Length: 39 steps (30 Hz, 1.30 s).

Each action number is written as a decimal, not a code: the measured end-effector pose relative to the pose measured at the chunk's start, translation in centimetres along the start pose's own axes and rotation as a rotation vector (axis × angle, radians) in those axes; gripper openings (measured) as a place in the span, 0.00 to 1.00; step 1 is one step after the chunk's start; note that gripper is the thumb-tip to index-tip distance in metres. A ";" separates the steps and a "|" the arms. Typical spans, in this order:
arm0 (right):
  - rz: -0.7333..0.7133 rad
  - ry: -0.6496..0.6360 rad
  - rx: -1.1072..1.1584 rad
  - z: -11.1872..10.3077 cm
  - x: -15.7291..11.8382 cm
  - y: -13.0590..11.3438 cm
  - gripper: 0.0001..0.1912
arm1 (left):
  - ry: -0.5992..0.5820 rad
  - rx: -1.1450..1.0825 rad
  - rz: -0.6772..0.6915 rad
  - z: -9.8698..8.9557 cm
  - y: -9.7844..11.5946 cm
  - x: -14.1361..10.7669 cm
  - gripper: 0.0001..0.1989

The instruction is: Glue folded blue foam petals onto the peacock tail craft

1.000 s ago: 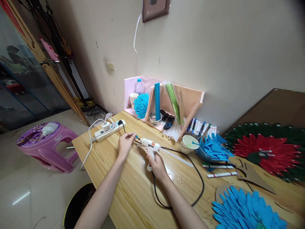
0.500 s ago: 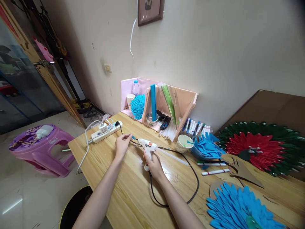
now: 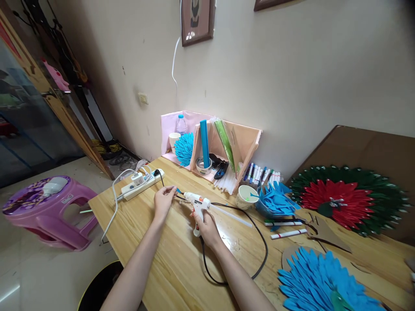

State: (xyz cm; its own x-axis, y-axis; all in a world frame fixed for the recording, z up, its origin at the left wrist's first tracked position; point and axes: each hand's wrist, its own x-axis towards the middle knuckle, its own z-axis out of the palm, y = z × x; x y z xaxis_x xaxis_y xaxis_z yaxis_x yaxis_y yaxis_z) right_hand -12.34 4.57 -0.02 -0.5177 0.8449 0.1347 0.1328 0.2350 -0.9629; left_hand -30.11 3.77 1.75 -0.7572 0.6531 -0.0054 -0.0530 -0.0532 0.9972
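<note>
My right hand (image 3: 207, 225) is wrapped round the handle of a white glue gun (image 3: 198, 206), its nozzle pointing left. A clear glue stick (image 3: 231, 216) sticks out of the gun's back, and a black cord (image 3: 266, 246) loops round to the right. Just left of the nozzle, my left hand (image 3: 164, 201) pinches a small blue piece (image 3: 178, 190) between thumb and fingers. The piece's tip is close to the nozzle; whether they touch is too small to tell.
A white power strip (image 3: 139, 185) lies at the table's left. Behind stands a pink organizer (image 3: 248, 144). To the right are a paper cup (image 3: 243, 201), a bowl of blue pieces (image 3: 264, 209), markers and a large blue petal flower (image 3: 319, 276).
The view has shifted slightly, so the scene sits a little lower and more to the left. Both hands keep their holds, with the blue piece still near the nozzle.
</note>
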 end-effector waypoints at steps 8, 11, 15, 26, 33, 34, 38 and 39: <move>-0.023 -0.002 -0.008 0.1 0.0 0.2 0.18 | 0.005 -0.010 -0.007 0.0 -0.1 0.0 0.17; -0.021 0.004 -0.016 0.0 0.0 0.2 0.17 | 0.002 -0.008 -0.008 0.0 -0.2 0.1 0.16; -0.004 0.018 -0.012 0.0 0.0 -0.1 0.17 | -0.003 -0.001 -0.008 -0.2 -0.4 0.3 0.16; -0.118 0.119 -0.194 0.7 1.7 -1.1 0.16 | 0.070 -0.015 0.051 -1.3 0.9 0.5 0.18; -0.113 0.073 -0.609 3.3 5.2 -2.4 0.10 | 0.208 -0.084 0.076 -1.9 1.3 0.7 0.19; -0.091 0.049 -0.639 3.5 5.4 -2.4 0.11 | 0.216 -0.098 0.071 -1.9 1.3 0.5 0.19; -0.050 0.013 -0.653 3.1 4.7 -2.7 0.13 | 0.187 -0.104 0.029 -2.4 1.3 -0.7 0.19; -0.065 -0.003 -0.647 2.4 4.0 -2.8 0.16 | 0.170 -0.097 0.004 -2.7 1.3 -1.3 0.19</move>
State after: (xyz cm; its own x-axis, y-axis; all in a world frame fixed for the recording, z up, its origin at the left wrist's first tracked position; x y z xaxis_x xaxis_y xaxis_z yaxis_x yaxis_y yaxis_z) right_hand -16.86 6.14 2.69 -0.5441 0.8180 0.1867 0.5829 0.5286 -0.6171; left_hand -30.95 0.80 2.90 -0.8559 0.5167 -0.0224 -0.1062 -0.1330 0.9854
